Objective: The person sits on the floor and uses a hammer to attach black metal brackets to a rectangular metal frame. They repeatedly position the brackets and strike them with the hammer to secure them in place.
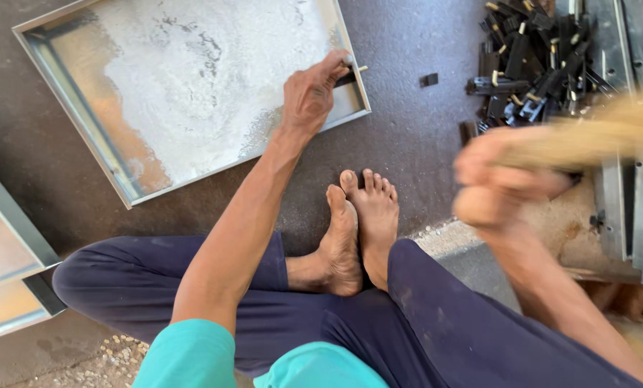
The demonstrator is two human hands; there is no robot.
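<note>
Your left hand (313,90), upper centre of frame, pinches small black clip with pale pin (351,72) against right rim of shallow galvanised metal tray (192,79) on floor. Your right hand (497,183), blurred at right, fist closed round tan wooden handle (587,136). Pile of black clips (537,61) upper right, within reach.

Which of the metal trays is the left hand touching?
The large shallow galvanised metal tray at top, at its right rim under the left hand; the others lie untouched at the left edge.

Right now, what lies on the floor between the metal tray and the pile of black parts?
In the head view, one small black piece lies alone on dark floor between the metal tray and the pile of black parts; otherwise that stretch is bare.
</note>
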